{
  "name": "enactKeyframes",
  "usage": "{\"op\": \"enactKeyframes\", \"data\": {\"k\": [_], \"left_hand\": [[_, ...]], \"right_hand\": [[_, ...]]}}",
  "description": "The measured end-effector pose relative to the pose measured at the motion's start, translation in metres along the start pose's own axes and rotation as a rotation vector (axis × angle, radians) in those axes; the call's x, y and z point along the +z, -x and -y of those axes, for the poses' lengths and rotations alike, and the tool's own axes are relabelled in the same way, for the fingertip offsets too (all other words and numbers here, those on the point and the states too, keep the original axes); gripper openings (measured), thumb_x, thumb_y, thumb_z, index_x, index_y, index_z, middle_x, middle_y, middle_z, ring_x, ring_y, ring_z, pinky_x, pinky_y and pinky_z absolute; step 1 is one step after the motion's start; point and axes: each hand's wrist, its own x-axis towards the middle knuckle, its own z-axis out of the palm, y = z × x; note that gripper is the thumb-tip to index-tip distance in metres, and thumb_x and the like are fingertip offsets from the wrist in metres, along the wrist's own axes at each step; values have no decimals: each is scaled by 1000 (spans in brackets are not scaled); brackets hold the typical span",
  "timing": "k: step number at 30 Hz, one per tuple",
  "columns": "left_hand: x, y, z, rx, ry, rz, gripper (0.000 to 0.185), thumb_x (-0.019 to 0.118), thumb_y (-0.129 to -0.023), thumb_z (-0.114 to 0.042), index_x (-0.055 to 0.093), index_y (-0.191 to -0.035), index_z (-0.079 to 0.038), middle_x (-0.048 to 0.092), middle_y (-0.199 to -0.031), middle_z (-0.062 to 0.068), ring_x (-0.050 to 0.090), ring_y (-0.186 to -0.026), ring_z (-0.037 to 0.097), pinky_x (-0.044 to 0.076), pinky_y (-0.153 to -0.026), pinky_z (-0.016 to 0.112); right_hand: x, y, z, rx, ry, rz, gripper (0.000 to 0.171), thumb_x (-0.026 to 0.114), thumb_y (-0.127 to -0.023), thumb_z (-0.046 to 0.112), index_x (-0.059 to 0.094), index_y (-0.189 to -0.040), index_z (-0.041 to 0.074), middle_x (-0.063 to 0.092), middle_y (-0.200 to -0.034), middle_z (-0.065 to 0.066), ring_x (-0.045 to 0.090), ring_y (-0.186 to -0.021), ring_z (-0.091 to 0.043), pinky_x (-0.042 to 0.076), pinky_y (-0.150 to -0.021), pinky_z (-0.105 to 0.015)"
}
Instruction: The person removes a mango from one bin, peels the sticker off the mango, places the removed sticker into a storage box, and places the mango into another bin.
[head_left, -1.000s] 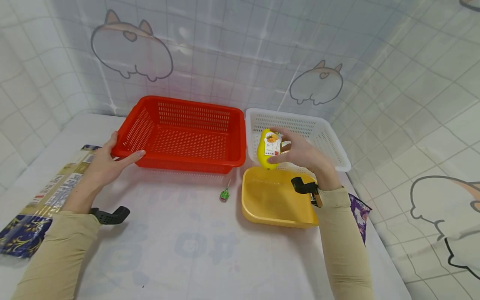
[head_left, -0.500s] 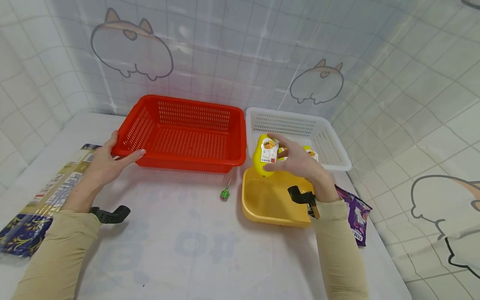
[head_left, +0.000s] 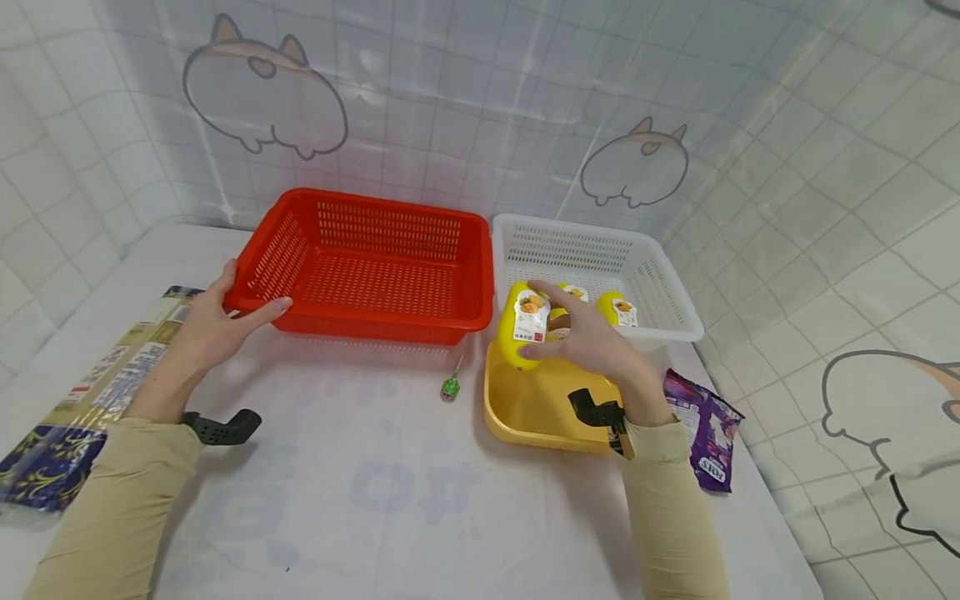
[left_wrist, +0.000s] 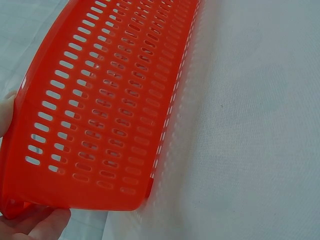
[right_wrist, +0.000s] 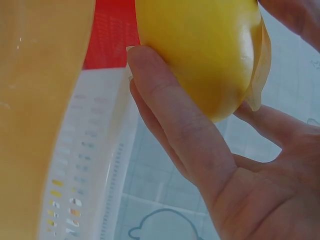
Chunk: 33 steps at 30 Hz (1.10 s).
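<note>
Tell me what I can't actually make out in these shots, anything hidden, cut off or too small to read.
- Label print on the yellow pear-shaped pack: too small in the head view; turned away in the right wrist view.
- Yellow tray: partly hidden by the right hand.
- Left hand: cut off by the frame edge in the left wrist view.
- Purple packet: partly behind the right sleeve.
- Small green item: too small to identify.
</note>
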Motion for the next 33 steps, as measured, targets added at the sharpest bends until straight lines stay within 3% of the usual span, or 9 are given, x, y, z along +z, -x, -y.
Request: {"op": "enactKeyframes", "data": {"k": [16, 33], "left_hand": [[-1, -2, -1, -4, 6, -8, 110, 58, -89, -66, -19, -156, -23, 8, -165, 25, 20, -140, 51, 32, -104, 74], [0, -4, 2, 21, 7, -7, 108, 58, -90, -64, -16, -157, -22, 12, -164, 25, 23, -139, 47, 35, -104, 70]], "right_hand": [[28, 7, 4, 21, -51, 37, 88, 84, -80, 30, 35, -152, 42, 58, -126, -1, 54, -118, -28, 57, -87, -38], [44, 8, 12, -43, -81, 83, 90, 85, -80, 26, 35, -153, 39, 58, -124, 3, 57, -110, -22, 58, -89, -32]]}}
